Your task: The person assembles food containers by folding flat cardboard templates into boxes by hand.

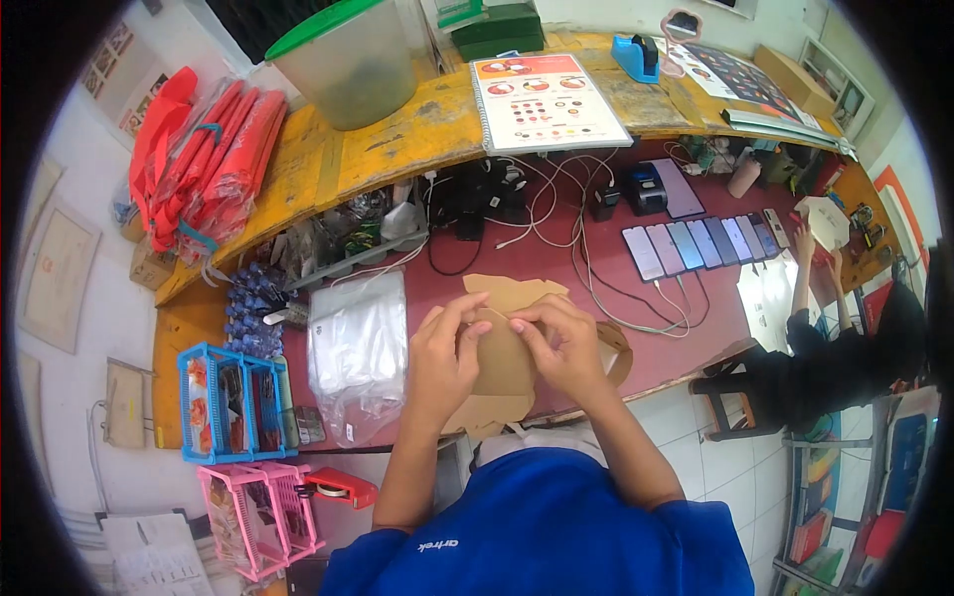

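A brown cardboard piece (pixel 502 363) with cut flaps lies unfolded on the dark red desk in front of the body. My left hand (pixel 444 353) is at its upper left, thumb and fingers pinched on the cardboard's raised edge. Mirroring it on the right, my right hand (pixel 564 343) pinches the same edge, its fingertips close to the left ones. Just right of my right hand, a round brown cardboard item (pixel 616 356) is partly hidden. A stack of clear plastic bags (pixel 358 338) lies left of my left hand.
Several phones (pixel 688 246) stand in a row at right, with white cables (pixel 586 268) trailing nearby. A blue basket (pixel 234 402) and a pink basket (pixel 260 517) are at left. A co-worker's hands (pixel 817 253) are at far right. A raised wooden shelf (pixel 437 109) spans the back.
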A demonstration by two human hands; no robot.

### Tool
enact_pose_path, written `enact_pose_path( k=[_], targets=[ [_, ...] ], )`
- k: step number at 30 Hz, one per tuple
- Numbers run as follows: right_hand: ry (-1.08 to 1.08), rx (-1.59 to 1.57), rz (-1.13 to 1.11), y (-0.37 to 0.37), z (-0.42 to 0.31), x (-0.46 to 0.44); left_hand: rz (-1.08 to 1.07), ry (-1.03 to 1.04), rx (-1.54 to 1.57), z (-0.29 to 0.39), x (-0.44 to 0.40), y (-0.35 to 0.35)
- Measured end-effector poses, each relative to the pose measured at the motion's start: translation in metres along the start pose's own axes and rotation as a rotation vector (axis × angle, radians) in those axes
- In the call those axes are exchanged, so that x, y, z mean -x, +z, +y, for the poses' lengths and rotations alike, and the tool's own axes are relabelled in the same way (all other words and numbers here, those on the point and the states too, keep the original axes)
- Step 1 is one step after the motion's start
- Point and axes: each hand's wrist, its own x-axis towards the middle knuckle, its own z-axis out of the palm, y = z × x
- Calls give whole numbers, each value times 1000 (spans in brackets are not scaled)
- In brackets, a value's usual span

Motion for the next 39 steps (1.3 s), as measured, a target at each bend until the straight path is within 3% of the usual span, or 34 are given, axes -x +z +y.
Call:
enact_pose_path(
  k=[2, 6, 10, 12, 13, 15, 16, 18, 21, 24, 28, 30, 32, 34, 36, 38, 39],
  targets=[
    [-127, 78, 76, 3, -4, -3, 43, -9, 49, -3, 0, 4],
    [-53, 11, 78, 10, -4, -2, -6, 23, 14, 7, -5, 2],
    [-21, 99, 41, 4, 0, 0, 34, -154, 89, 8, -14, -2],
    [-30, 131, 15, 0, 2, 0, -7, 350, -131, -2, -22, -2],
    [-29, 156, -7, -1, 2, -1, -6, 347, -131, -2, -23, -2],
    [-25, 178, -30, -1, -2, -1, -118, 194, -42, 0, -23, -1],
    [24, 133, -4, 0, -7, -1, -118, 194, -40, -1, -21, 1],
    [71, 93, 27, 1, -8, 0, -74, -23, 192, -6, -19, 8],
    [2, 21, 158, 3, 1, 2, -41, -99, 169, -7, -15, 10],
    [-32, 143, 114, 2, 7, 5, 7, -1, 127, -9, -13, 17],
    [-87, 182, 154, 7, 11, 11, 75, -49, 273, -1, -15, 19],
    [-99, 141, 150, 9, 5, 9, 57, 33, 43, -1, -15, 15],
    [-8, -30, 190, 13, -5, 9, 29, 85, 2, -2, -15, 18],
    [1, -9, 212, 12, 1, 12, 1, 142, -37, 0, -13, 17],
    [7, 17, 239, 9, 14, 15, 155, -16, 98, 6, -9, 9],
    [26, -99, 361, 5, 25, 18, 176, -22, 69, -16, 3, -1],
    [105, -196, 405, 4, 22, 18, 56, -212, 377, -26, 11, 0]
  ],
)
